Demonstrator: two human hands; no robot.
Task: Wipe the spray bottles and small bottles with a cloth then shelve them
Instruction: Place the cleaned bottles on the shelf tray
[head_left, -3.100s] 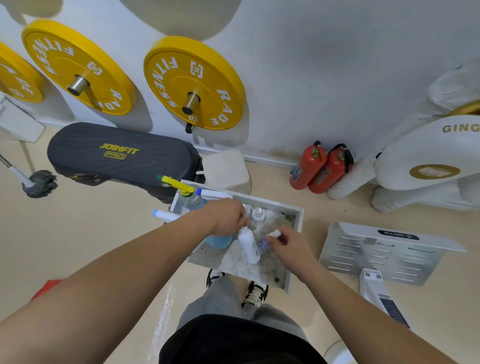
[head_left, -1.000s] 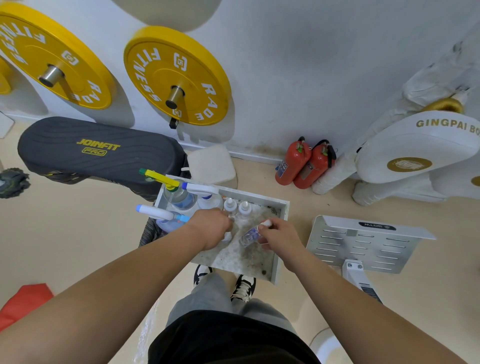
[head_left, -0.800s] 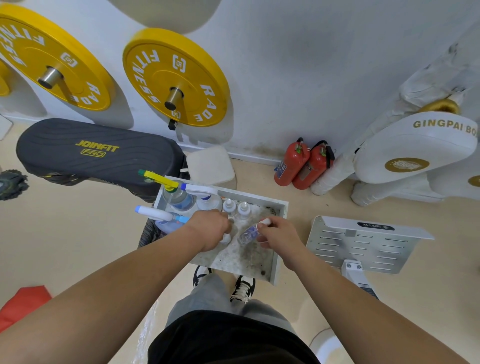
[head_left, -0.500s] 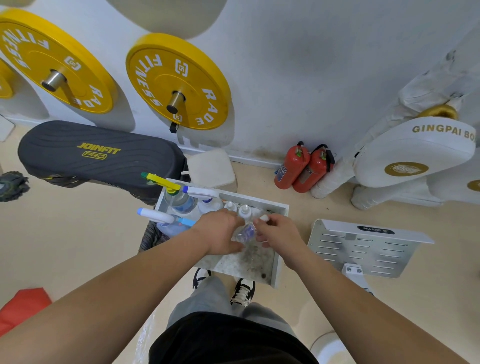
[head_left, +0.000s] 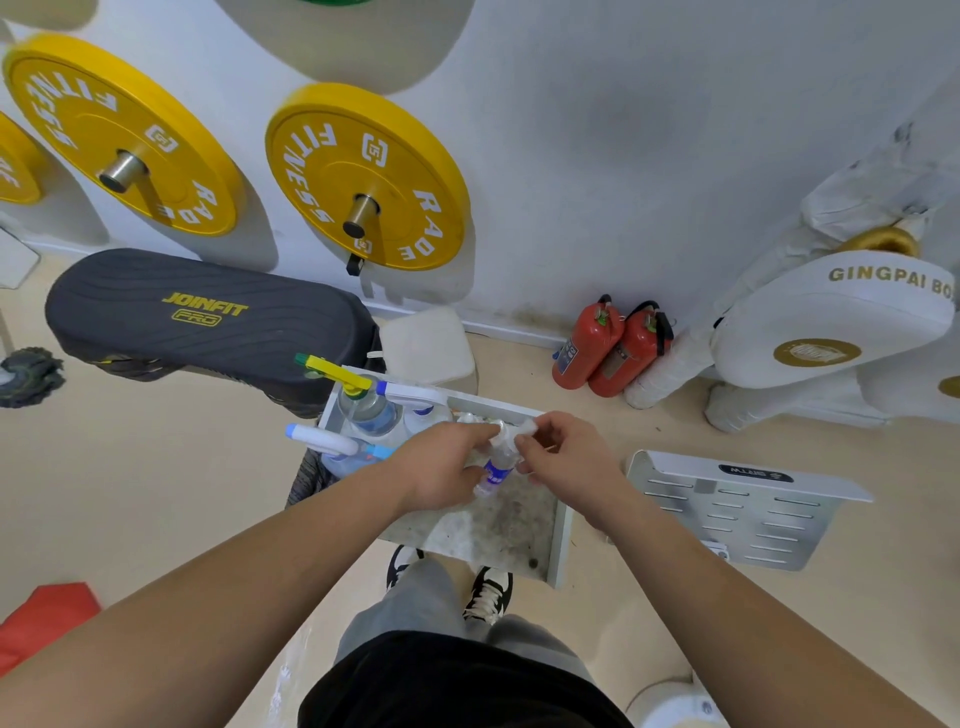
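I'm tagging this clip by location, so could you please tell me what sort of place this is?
Most likely a gym or fitness studio. Yellow weight plates hang on pegs on the wall, a black JOINFIT pad sits below them, and white boxing pads marked GINGPAI lean at the right.

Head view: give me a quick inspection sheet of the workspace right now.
Surface: grey tray shelf, floor stained.
Job's things: small bottle held over tray; three spray bottles at its far left; cloth not clearly seen.
Clutter: small bottles at far wall, partly hidden.
Grippers: left hand shut on bottle; right hand fingers at its top.
Cables: nothing seen.
Surroundings: yellow plates, two extinguishers, black pad.
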